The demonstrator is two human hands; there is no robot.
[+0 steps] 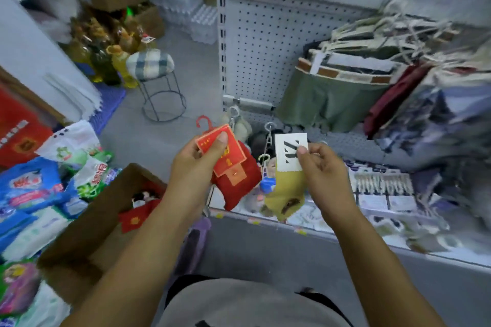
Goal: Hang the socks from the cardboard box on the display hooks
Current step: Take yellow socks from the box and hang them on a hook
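1. Red socks (pixel 233 175) on a stiff card with a curved plastic hanger are pinched in the left grip (pixel 196 159), just right of the box (pixel 87 223).
2. Yellow socks (pixel 288 191), soft knit under a flat white card, hang pinched in the right grip (pixel 324 167), farther right of the box.
3. Neither pair is hung yet. Spare socks (pixel 138 210) lie inside the box, so much likely remains.

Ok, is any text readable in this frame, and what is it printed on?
"ZA", or close to it: big black letters, seen turned, on the white card of the yellow socks pinched by the right hand; the thumb hides the rest.
Gold print on the red card of the red socks in the left hand: too blurred.
Print on the blue packs and the red box: too blurred.
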